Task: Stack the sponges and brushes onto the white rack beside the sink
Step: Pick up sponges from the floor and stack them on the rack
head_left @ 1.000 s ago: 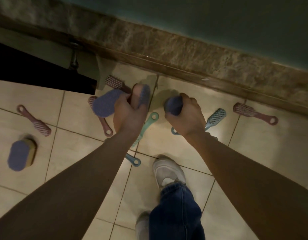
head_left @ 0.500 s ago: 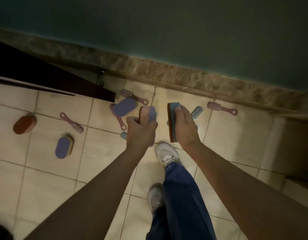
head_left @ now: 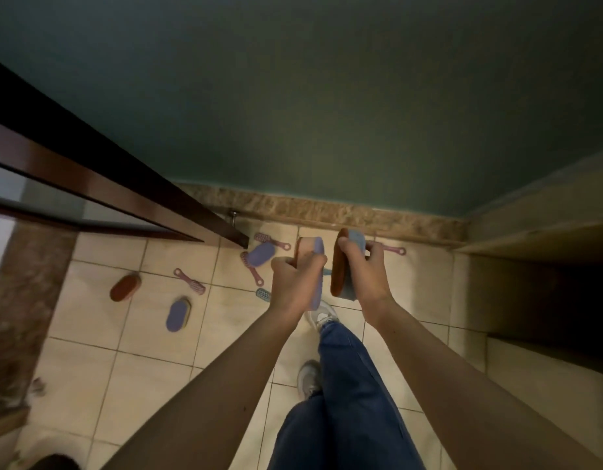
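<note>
My left hand (head_left: 295, 283) grips an oval sponge with a purple face and tan back (head_left: 310, 252), held on edge. My right hand (head_left: 363, 276) grips a second oval sponge, orange-brown with a blue face (head_left: 342, 266), also on edge, close beside the first. Both are raised well above the tiled floor. On the floor lie a purple sponge (head_left: 261, 254), another purple sponge (head_left: 178, 315), an orange sponge (head_left: 125, 287), pink brushes (head_left: 190, 281) (head_left: 272, 240) (head_left: 393, 249) and a blue brush (head_left: 263, 294). No white rack is in view.
A dark wooden edge (head_left: 123, 184) juts in from the left above the floor. A green wall (head_left: 327, 113) with a marbled skirting (head_left: 361, 215) faces me. A step or ledge (head_left: 531, 232) rises on the right. My jeans leg (head_left: 344, 385) and shoes stand below my hands.
I have risen from crouching to standing, so the floor dropped away. Both hands lifted their sponges off the floor and turned them on edge, side by side.
</note>
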### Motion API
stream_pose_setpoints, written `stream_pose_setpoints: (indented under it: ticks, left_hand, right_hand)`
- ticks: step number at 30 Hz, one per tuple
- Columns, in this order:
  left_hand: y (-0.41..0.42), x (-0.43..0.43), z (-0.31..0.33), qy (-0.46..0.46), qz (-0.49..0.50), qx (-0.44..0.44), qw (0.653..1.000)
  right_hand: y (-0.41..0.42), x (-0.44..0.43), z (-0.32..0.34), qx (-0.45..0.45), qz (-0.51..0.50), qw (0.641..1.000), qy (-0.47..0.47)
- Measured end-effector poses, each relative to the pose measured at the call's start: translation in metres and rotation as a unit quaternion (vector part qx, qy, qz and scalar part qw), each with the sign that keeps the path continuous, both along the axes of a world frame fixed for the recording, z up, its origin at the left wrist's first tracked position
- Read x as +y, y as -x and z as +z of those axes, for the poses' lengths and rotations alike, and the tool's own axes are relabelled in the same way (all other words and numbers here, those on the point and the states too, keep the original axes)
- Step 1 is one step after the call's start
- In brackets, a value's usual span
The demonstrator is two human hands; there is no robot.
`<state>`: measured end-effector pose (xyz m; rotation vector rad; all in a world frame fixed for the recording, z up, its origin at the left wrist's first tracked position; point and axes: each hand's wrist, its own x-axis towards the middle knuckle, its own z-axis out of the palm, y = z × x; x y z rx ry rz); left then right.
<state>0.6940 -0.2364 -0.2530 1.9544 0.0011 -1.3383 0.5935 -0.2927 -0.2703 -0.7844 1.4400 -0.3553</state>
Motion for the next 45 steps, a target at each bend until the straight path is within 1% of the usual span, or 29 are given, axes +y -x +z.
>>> stream_pose_setpoints:
  ticks: [2,4,8,11,13,15,18,20,23,28,32,38,41,43,45]
  left_hand:
    - [0.009,0.007,0.03,0.009,-0.019,-0.02,1.0]
    - [0.019,0.014,0.06,0.023,-0.035,-0.047,0.998]
    - [0.037,0.021,0.119,0.024,-0.037,-0.056,0.997]
    - [0.051,0.017,0.157,0.075,-0.013,-0.01,0.997]
    - [0.064,0.015,0.184,0.11,-0.015,0.007,0.994]
    - [0.078,0.013,0.208,0.135,-0.033,-0.004,0.99]
    - [0.104,0.006,0.242,0.165,-0.073,-0.052,0.982]
    - [0.124,-0.001,0.262,0.19,-0.088,-0.072,0.975]
    - [0.156,-0.012,0.292,0.218,-0.134,-0.063,0.965]
    - [0.209,-0.033,0.328,0.265,-0.208,-0.081,0.938]
    - [0.261,-0.044,0.345,0.295,-0.267,-0.102,0.912]
    - [0.351,-0.05,0.369,0.325,-0.325,-0.154,0.875]
    - [0.402,-0.047,0.381,0.318,-0.345,-0.13,0.873]
    - [0.435,-0.044,0.388,0.326,-0.347,-0.094,0.874]
    - [0.467,-0.041,0.394,0.338,-0.348,-0.083,0.87]
  right_hand:
    - [0.008,0.005,0.038,-0.006,0.007,1.0,-0.005]
    - [0.018,0.011,0.074,-0.005,0.013,1.0,0.009]
    - [0.039,0.024,0.137,-0.012,0.005,0.999,0.035]
    - [0.057,0.031,0.178,-0.023,-0.016,0.998,0.058]
    - [0.073,0.032,0.203,-0.02,-0.022,0.995,0.09]
    - [0.092,0.032,0.228,-0.022,-0.033,0.993,0.114]
    - [0.122,0.032,0.258,-0.011,-0.069,0.985,0.155]
    - [0.144,0.031,0.276,0.007,-0.094,0.976,0.197]
    - [0.178,0.028,0.299,0.027,-0.14,0.961,0.237]
    - [0.239,0.022,0.335,0.038,-0.236,0.923,0.303]
    - [0.289,0.021,0.354,0.052,-0.299,0.893,0.333]
    - [0.377,0.033,0.377,0.082,-0.347,0.865,0.353]
    - [0.425,0.04,0.389,0.09,-0.374,0.846,0.37]
    - [0.456,0.042,0.396,0.098,-0.384,0.835,0.381]
    - [0.486,0.044,0.403,0.101,-0.391,0.828,0.389]
